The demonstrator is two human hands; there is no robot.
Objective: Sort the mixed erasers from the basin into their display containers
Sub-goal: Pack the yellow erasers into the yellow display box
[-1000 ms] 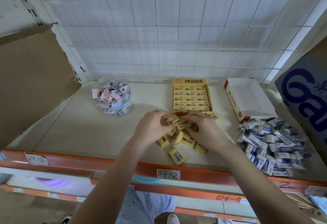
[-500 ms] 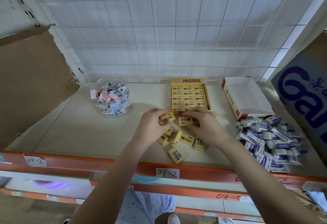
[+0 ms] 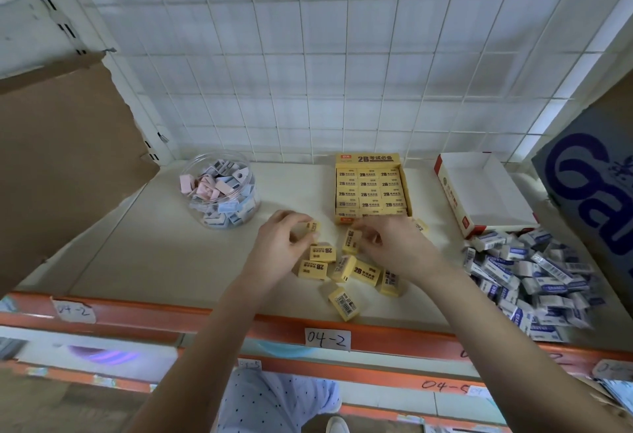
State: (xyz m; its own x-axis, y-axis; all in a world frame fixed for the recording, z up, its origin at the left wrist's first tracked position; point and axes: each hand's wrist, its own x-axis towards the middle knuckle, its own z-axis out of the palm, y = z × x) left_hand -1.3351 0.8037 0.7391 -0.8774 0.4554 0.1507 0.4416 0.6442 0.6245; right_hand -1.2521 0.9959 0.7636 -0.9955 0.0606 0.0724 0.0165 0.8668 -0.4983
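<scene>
Eraser [image 3: 352,241] in right hand [image 3: 397,248] turned upright, left hand [image 3: 279,252] pinching another

The hands are drawing apart above the loose yellow erasers [image 3: 342,270]. A second ago their fingertips were bunched together on that pile, and now a gap is opening between them. The left hand [image 3: 281,247] is pinching a yellow eraser [image 3: 313,226] clear of the pile. The right hand [image 3: 394,244] is turning a second eraser [image 3: 352,242] from crosswise to lengthwise in its fingertips.
</scene>
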